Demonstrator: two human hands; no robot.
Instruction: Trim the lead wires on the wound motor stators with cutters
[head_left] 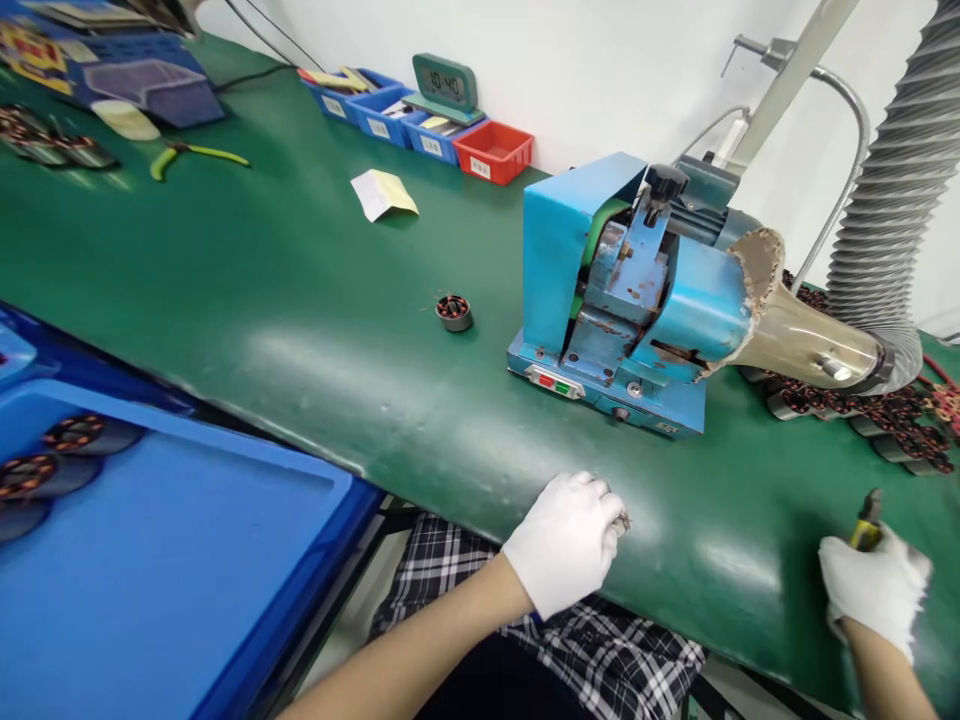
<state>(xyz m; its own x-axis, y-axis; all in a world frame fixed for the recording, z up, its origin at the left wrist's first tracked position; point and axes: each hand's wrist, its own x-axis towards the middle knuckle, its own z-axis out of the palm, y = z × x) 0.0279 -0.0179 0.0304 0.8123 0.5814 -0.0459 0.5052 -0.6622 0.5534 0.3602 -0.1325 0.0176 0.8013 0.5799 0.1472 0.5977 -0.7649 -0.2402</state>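
Note:
My left hand (568,542), in a white glove, is closed at the table's front edge. A small dark bit of what it grips (624,520) peeks out beyond the fingertips; the rest is hidden. To the right, my gloved right hand (877,588) is wrapped round a pair of yellow-handled cutting pliers (868,522), jaws pointing away from me. A wound motor stator (454,313) with copper coils and thin wire ends lies alone on the green table (300,260), beyond my left hand.
A blue belt machine (615,300) with a duct and grey hose (874,200) stands ahead. More stators (892,425) lie at right. A blue tray (187,560) holds several stators at left. Green-handled pliers (176,155), paper (382,193), a red bin (493,152) and a clock (445,82) are farther back.

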